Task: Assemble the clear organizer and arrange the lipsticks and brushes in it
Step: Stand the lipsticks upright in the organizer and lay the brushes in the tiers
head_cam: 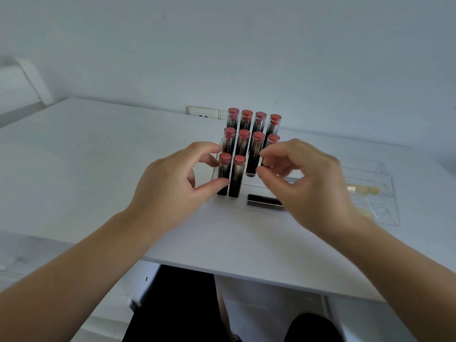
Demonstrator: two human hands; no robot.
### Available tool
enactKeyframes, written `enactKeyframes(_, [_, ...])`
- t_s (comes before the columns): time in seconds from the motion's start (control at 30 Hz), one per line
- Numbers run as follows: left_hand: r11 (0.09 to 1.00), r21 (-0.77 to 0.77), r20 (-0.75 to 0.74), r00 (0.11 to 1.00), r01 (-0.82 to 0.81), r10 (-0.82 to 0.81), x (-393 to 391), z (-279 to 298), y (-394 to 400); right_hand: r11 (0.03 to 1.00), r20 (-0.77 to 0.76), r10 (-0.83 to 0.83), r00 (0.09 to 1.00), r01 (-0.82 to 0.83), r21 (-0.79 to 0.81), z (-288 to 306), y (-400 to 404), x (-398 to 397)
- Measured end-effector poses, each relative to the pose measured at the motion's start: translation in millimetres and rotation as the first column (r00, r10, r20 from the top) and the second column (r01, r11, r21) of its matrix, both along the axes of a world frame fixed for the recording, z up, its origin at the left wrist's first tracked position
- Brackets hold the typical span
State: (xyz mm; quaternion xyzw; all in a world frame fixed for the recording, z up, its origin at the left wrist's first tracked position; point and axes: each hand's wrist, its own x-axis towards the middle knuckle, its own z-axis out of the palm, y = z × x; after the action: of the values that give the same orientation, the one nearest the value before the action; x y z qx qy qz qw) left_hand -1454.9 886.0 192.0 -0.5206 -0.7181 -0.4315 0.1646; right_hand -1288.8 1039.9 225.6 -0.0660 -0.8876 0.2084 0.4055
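- Right hand (306,178): fingers curled in a narrow pinch around the base of a standing lipstick (270,149) at the right end of the middle row. Contact is partly hidden; looks like a pinch on it, but I can't be sure.
- Left hand (172,183): thumb and fingers bracket the front-left lipstick (223,174), thumb touching near its base, fingers on the clear organizer (217,166) wall beside it. Reads as steadying.
- Organizer sits centre on the white table (98,156), stepped rows. Back row four tubes, middle row four, front row only two, both on the left.
- Key relation: a spare lipstick (264,201) lies flat on the table just below the right hand, long axis left-right, directly in front of the empty front-right slots.
- Judgement: right hand is nearer; the tube needs turning upright, red cap up, then dropping into a front slot.
- Second clear tray (385,193) further right holds pale items, probably brushes; too blurred to tell.
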Motion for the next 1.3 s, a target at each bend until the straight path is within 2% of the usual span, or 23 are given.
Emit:
enactKeyframes(0.03, [1.0,0.005,0.026,1.0,-0.006,0.006,-1.0,-0.1,-0.7,1.0,0.061,0.006,0.998,-0.007,0.022,6.0,4.9,5.6])
enactKeyframes(0.1, [1.0,-0.001,0.104,0.994,-0.026,0.026,-3.6,0.8,-1.8,0.999,0.278,-0.02,0.96,0.006,0.05,19.0,15.0,15.0])
enactKeyframes(0.2, [0.997,-0.065,0.247,0.968,-0.03,0.046,-7.5,1.8,-1.3,0.994,0.62,-0.103,0.778,0.051,0.101,35.0,32.8,22.5])
enactKeyframes(0.27, [0.992,-0.128,0.323,0.946,0.014,0.028,-9.5,2.0,-0.1,0.986,0.739,-0.144,0.658,0.034,0.161,42.5,41.7,25.4])
enactKeyframes(0.33, [0.981,-0.185,0.354,0.935,0.05,0.019,-11.0,2.0,1.4,0.982,0.797,-0.164,0.581,0.018,0.189,46.7,47.2,27.5])
enactKeyframes(0.57, [0.956,-0.278,0.384,0.923,0.093,0.022,-16.6,-3.1,3.1,0.984,0.866,-0.176,0.468,0.087,0.153,51.1,57.1,38.3])
enactKeyframes(0.67, [0.972,-0.226,0.34,0.94,0.06,0.021,-16.7,-6.0,2.4,0.987,0.853,-0.152,0.5,0.124,0.103,48.1,57.4,38.2])
enactKeyframes(0.73, [0.99,-0.133,0.235,0.972,0.038,-0.005,-12.9,-5.5,-0.4,0.989,0.827,-0.124,0.548,0.134,0.059,45.4,57.2,38.0])
enactKeyframes(0.83, [0.996,-0.064,-0.019,0.997,0.068,-0.07,4.3,-0.6,-6.7,0.993,0.813,-0.071,0.578,0.116,0.004,40.5,55.3,38.5])
enactKeyframes(0.93, [0.974,-0.176,-0.094,0.983,0.142,-0.16,30.2,1.8,-6.6,0.994,0.817,-0.044,0.575,0.107,-0.021,37.0,54.5,38.8])
enactKeyframes(1.1, [0.92,-0.385,-0.157,0.978,0.068,-0.138,61.4,4.1,5.9,0.995,0.824,-0.085,0.561,0.093,0.039,34.8,56.1,40.1])
enactKeyframes(1.3, [0.891,-0.453,-0.232,0.969,-0.034,-0.08,62.2,-4.8,15.1,0.989,0.838,-0.15,0.525,0.09,0.121,35.2,63.9,46.2])
